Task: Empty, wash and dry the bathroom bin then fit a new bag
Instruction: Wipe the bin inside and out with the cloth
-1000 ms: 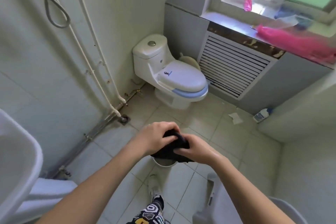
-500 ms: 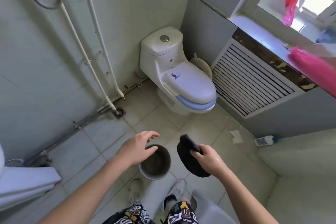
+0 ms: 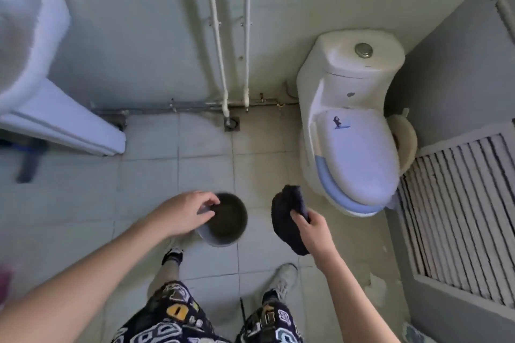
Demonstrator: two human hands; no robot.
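The left hand [image 3: 187,213] is at the near-left rim of the bin [image 3: 226,220], its fingers curled over the edge with the tips inside the mouth; it looks to be gripping the rim, though the blur makes the exact contact hard to read. The right hand [image 3: 311,227] pinches a dark cloth [image 3: 288,216], thumb on top and fingers folded under it, and the cloth hangs bunched and drooping below the palm. Cloth and bin are apart, with bare floor tile [image 3: 259,231] between them.

The bin is small, round and pale outside, dark inside, standing upright on the floor just ahead of the person's two shoes [image 3: 284,277]. It sits between the pedestal of the washbasin [image 3: 60,122] on the left and the toilet [image 3: 354,125] on the right, whose lid is down. Two white pipes [image 3: 220,44] run down the wall to a floor drain [image 3: 232,123] beyond the bin. A slatted grille [image 3: 457,211] fills the right wall.

Half a second ago the left hand was spread open above the bin, fingers splayed and touching nothing; now it has closed onto the rim. The right hand keeps the same hold on the cloth. The view has tilted steeply down, so the window and pink items have gone from sight
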